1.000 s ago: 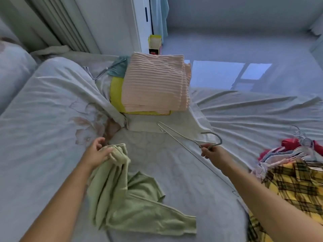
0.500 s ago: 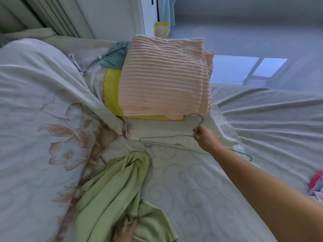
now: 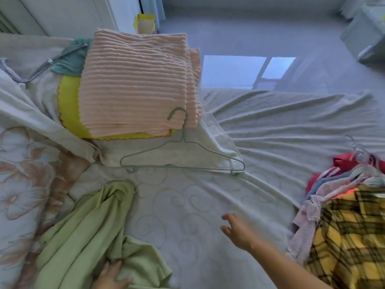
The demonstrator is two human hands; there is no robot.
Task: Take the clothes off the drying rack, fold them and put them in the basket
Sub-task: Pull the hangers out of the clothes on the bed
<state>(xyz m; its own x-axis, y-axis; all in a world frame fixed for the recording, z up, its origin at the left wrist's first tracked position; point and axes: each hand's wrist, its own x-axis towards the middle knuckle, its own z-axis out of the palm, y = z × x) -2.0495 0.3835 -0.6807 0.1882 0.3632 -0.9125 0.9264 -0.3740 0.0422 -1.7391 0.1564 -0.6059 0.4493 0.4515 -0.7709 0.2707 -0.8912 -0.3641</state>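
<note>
Soft, light and limp, the green garment [image 3: 87, 226] will likely sag: pinch two edge corners. Your left hand [image 3: 111, 277] lies flat on it; your right hand [image 3: 239, 232] hovers spread, empty.

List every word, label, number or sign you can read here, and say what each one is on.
No text here can be read.
Yellow box beyond the pink towel: any print is too blurred to read.
Pink towel, green garment, plaid shirt: no lettering shows.

Cool daylight, window glare on floor [image 3: 245, 71], blurred, warped edges
</note>
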